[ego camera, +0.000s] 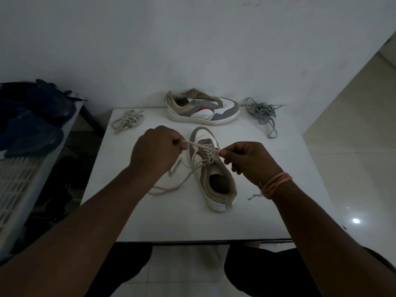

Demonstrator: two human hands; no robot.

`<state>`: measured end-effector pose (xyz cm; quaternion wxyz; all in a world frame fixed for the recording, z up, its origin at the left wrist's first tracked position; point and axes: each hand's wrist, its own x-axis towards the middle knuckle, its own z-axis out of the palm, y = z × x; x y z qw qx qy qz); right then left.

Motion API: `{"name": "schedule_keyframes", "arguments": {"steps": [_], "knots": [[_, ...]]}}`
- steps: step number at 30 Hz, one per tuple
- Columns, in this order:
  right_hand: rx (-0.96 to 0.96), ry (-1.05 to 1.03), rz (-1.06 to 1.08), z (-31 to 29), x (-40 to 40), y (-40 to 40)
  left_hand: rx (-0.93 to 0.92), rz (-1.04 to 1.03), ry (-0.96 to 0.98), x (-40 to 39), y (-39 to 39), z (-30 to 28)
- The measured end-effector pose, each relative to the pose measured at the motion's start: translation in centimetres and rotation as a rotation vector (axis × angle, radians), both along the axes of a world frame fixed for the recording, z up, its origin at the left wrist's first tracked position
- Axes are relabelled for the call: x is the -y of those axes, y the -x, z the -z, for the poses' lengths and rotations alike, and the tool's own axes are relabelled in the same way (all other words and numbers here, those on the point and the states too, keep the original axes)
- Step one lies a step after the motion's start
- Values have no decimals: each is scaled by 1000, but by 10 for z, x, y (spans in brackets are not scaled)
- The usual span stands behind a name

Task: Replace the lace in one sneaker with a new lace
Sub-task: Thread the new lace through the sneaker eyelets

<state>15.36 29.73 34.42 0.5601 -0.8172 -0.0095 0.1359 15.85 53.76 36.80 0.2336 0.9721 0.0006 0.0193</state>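
Note:
A white, grey and tan sneaker (216,181) lies on the white table (267,211), toe pointing away from me. A cream lace (199,145) runs through its eyelets. My left hand (154,151) pinches one stretch of this lace to the left of the shoe. My right hand (246,159) pinches the lace just right of the eyelets, so the stretch between my hands is taut above the tongue. Loose lace ends (169,187) trail over the table on the shoe's left side.
A second, unlaced sneaker (203,110) lies on its side at the table's far edge. A bundled cream lace (128,121) lies at far left, a tangled grey lace (261,112) at far right. A white slatted crate (27,179) with dark shoes stands left of the table.

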Motion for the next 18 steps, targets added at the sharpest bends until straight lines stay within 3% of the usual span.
{"name": "schedule_keyframes", "arguments": {"steps": [4,7,10,12,16,18], "knots": [[-8,51,32,6,1,0,-114,-75,-54,-6,-4,8],[12,56,-32,6,-6,3,-8,95,-181,20,4,15],[20,-20,-57,2,-9,5,141,293,-68,44,14,21],[16,-19,6,3,-6,4,187,285,17,47,17,28],[145,364,-1,14,4,-1,82,140,96,53,23,35],[150,431,-58,18,1,2,50,114,124,59,26,38]]}}
